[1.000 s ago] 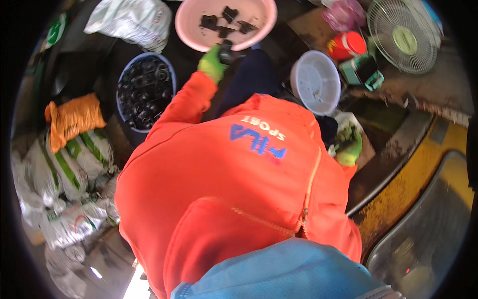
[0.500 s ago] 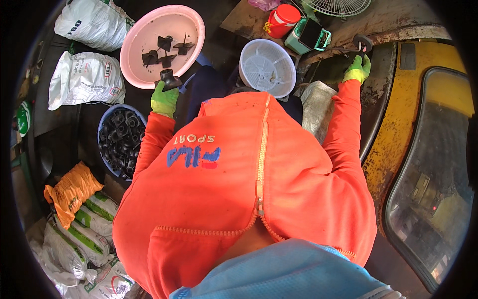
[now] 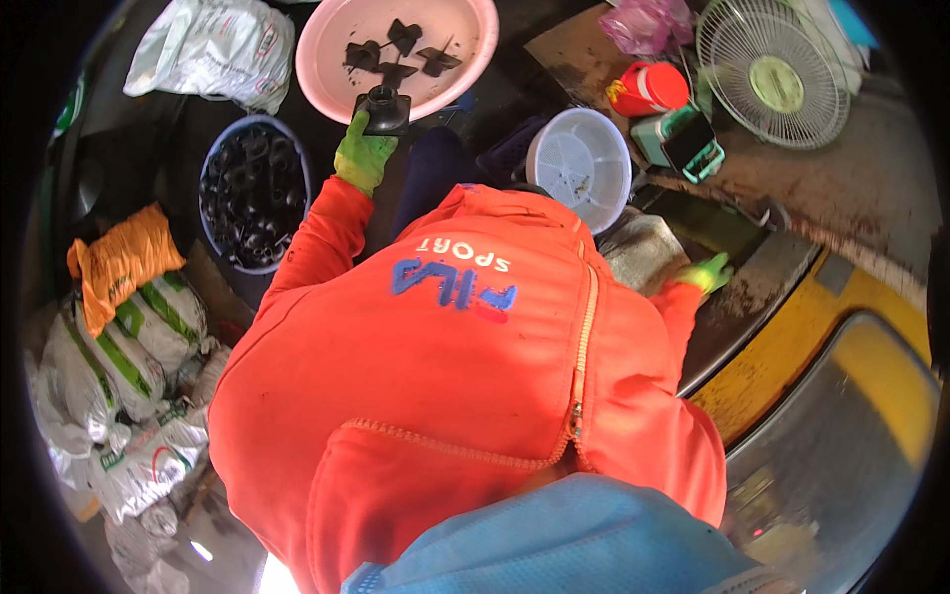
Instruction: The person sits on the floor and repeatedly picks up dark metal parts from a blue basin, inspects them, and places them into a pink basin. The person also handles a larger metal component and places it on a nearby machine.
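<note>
While the left hand (image 3: 363, 160) grips a black part (image 3: 384, 111) with a round neck and a square flange, the right hand (image 3: 707, 274) reaches out beside a pale sack (image 3: 640, 253), over a dark ledge (image 3: 727, 315) next to a yellow frame (image 3: 772, 348). Nothing shows in that right hand, but it is too small and blurred to tell how wide its fingers stand.

The held part is at the near rim of a pink basin (image 3: 469, 32) and overlaps it in this view; whether the two touch cannot be told. Inside the basin lie four black pieces (image 3: 404, 38), grouped and apart from the rim. To the left, a blue tub (image 3: 306, 166) is heaped with many black parts (image 3: 252, 196). A pale lilac basket (image 3: 596, 142) near the right holds only small dark scraps.

Judged by these counts, the work looks partway along: one part is in hand, four pieces sit in the basin. Which pile is finished and which is left cannot be told.
</note>
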